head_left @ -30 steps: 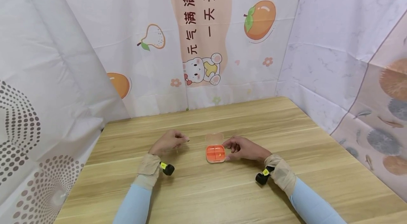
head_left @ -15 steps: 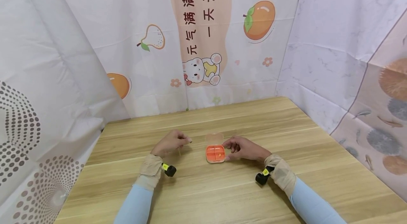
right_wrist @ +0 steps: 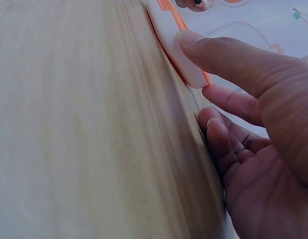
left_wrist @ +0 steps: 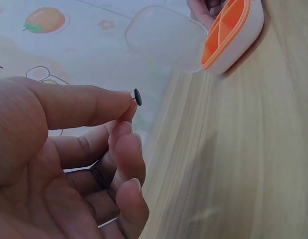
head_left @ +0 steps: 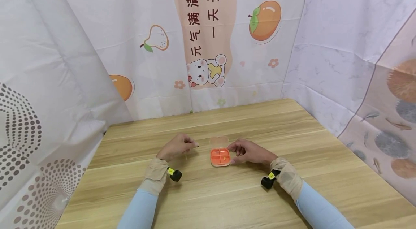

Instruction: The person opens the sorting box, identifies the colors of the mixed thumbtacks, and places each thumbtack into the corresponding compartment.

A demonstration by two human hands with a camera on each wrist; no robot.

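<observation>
My left hand [head_left: 177,147] pinches a small stud with a flat black round head [left_wrist: 138,97] and a thin pin, between thumb and forefinger. To its right on the table is an orange and white pill box [head_left: 215,159], divided into compartments. Its clear lid [head_left: 219,142] is flipped back away from me. A tiny yellow piece [head_left: 224,158] lies in the near right compartment. My right hand [head_left: 250,151] holds the box by its right side, thumb at the near corner and forefinger at the far one. The right wrist view shows the thumb on the rim of the box [right_wrist: 174,45].
The wood-grain table [head_left: 211,200] carries the box. A printed curtain [head_left: 156,70] hangs behind its far edge, with more cloth at both sides. A small black camera is strapped to each wrist.
My left hand has moved a little to the right, bringing the black-headed stud nearer the pill box. The right hand and the box have stayed put.
</observation>
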